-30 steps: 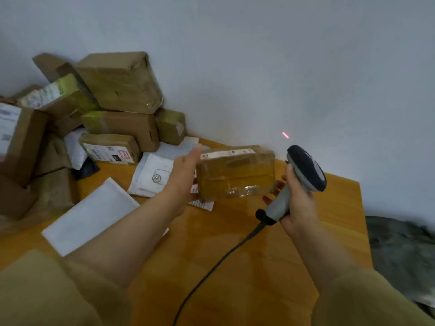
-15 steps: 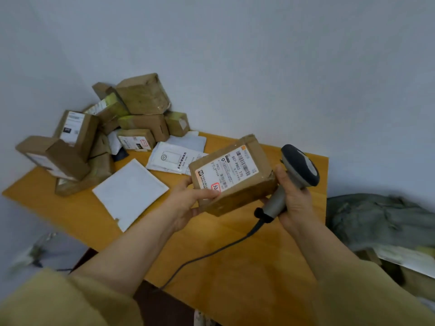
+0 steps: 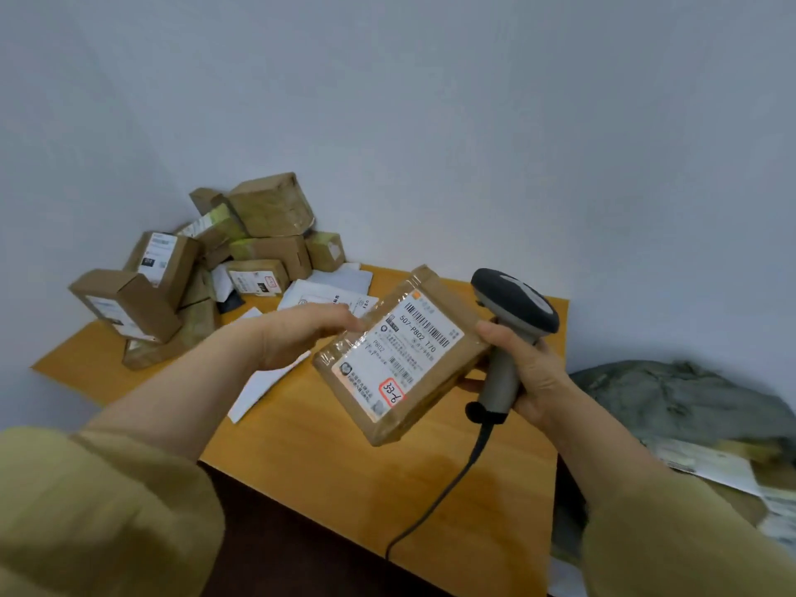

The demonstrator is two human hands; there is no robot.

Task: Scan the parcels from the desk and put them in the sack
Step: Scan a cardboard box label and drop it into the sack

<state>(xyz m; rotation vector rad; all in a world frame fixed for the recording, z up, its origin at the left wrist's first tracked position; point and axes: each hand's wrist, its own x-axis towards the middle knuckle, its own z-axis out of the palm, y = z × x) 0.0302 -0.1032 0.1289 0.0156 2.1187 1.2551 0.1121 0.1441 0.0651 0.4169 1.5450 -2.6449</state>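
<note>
The parcel (image 3: 400, 355) hangs mid-frame above the tabletop (image 3: 344, 458), tilted, label side up. The left hand (image 3: 301, 333) holds its upper-left edge, fingers laid along the taped face; the thumb is hidden. The right hand (image 3: 530, 372) has its fingers wrapped round the handle of the scanner (image 3: 512, 321), whose head sits just beside the parcel's right edge and seems not aimed at the label. To scan well, swing the head onto the barcode, hold the parcel steady and tilt off any tape glare. The sack (image 3: 680, 398) lies at right.
</note>
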